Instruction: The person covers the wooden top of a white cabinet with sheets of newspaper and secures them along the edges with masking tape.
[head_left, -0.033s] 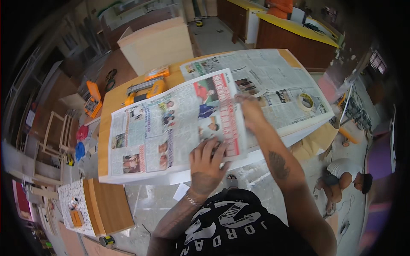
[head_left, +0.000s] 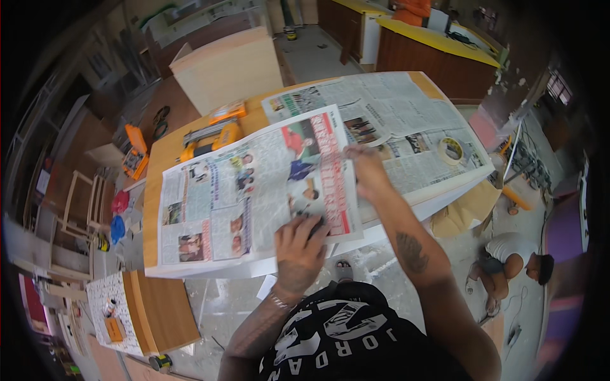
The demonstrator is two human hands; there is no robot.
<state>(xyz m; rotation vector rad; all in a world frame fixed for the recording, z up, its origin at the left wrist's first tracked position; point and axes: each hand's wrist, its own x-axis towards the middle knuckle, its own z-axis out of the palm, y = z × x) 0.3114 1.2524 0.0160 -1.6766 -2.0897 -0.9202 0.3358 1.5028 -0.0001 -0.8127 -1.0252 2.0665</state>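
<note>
A newspaper sheet (head_left: 267, 168) with colour photos lies over the left part of a large board-like work surface (head_left: 154, 209). My left hand (head_left: 298, 251) rests on the sheet's near edge, fingers spread over the paper. At the sheet's right edge, my right hand (head_left: 368, 170) pinches the paper between closed fingers. More newspaper (head_left: 406, 105) covers the right part of the surface, partly under the first sheet. A roll of tape (head_left: 450, 151) lies on it. Beyond the front sheet's far edge sits an orange nail gun (head_left: 219, 140).
An orange box (head_left: 227, 111) lies behind the nail gun. A pale wooden cabinet (head_left: 225, 66) stands beyond the surface. An open orange case (head_left: 135, 152) is at left. At right a person (head_left: 508, 257) crouches on the floor near brown paper (head_left: 467, 209) hanging beside the surface.
My left hand has slid slightly toward the near edge of the newspaper. My right hand keeps its grip on the right edge. The whole view has shifted a little.
</note>
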